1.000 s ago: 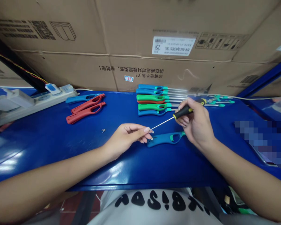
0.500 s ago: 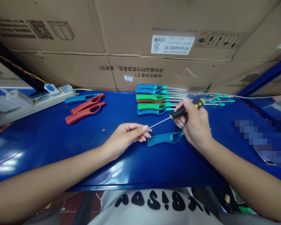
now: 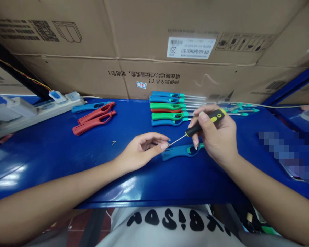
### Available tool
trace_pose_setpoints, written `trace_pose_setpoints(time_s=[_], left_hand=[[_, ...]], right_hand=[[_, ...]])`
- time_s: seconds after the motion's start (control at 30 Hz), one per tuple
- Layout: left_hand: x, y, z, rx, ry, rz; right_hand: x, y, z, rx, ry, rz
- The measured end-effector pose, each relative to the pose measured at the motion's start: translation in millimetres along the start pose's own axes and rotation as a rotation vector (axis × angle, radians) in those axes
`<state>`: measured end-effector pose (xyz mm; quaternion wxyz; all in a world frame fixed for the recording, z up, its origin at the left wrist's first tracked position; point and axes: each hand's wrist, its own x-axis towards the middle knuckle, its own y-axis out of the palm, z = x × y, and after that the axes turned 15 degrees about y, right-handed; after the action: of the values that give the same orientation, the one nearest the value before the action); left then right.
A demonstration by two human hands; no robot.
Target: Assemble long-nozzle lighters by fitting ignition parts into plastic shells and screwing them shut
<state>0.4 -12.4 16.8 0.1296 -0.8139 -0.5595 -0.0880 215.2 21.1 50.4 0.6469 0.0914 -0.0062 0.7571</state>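
Note:
My right hand [image 3: 216,133] grips a black-and-yellow screwdriver [image 3: 194,129], its thin shaft slanting down to the left. Around the screwdriver's tip, the thumb and fingers of my left hand [image 3: 146,149] come together; whether they pinch a small screw there is too small to tell. Just below the tip lies a blue long-nosed lighter [image 3: 179,153] with a teal trigger, flat on the table. My right hand hides its far right part, and my left fingertips are close over its left end.
On the blue table [image 3: 92,185], several small screws [image 3: 113,142] lie left of my hands. Red lighter handles [image 3: 92,124] and a blue one [image 3: 89,107] sit near a power strip [image 3: 48,111]. Several stacked lighters [image 3: 166,106] lie before a cardboard box [image 3: 144,41]. A blurred phone-like object [image 3: 293,169] is at right.
The screwdriver and both hands have shifted slightly, the tip moving right and down closer to the blue lighter's left end. My left fingers have changed their hold around the tip.

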Motion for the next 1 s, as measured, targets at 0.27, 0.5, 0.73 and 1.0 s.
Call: trace_pose_setpoints(time_s=[0.27, 0.5, 0.73, 1.0], left_hand=[[-3, -6.6, 1, 0.523, 0.446, 0.091], [-2, -5.2, 1, 0.54, 0.474, 0.093], [-3, -3.5, 5, 0.465, 0.414, 0.119], [-4, -0.4, 10, 0.43, 0.407, 0.277]], right_hand=[[0, -1, 1, -0.033, -0.043, -0.051], [-4, 0, 4, -0.078, -0.045, 0.004], [-6, 0, 5, -0.103, -0.099, 0.173], [-16, 1, -4, -0.196, -0.136, 0.088]])
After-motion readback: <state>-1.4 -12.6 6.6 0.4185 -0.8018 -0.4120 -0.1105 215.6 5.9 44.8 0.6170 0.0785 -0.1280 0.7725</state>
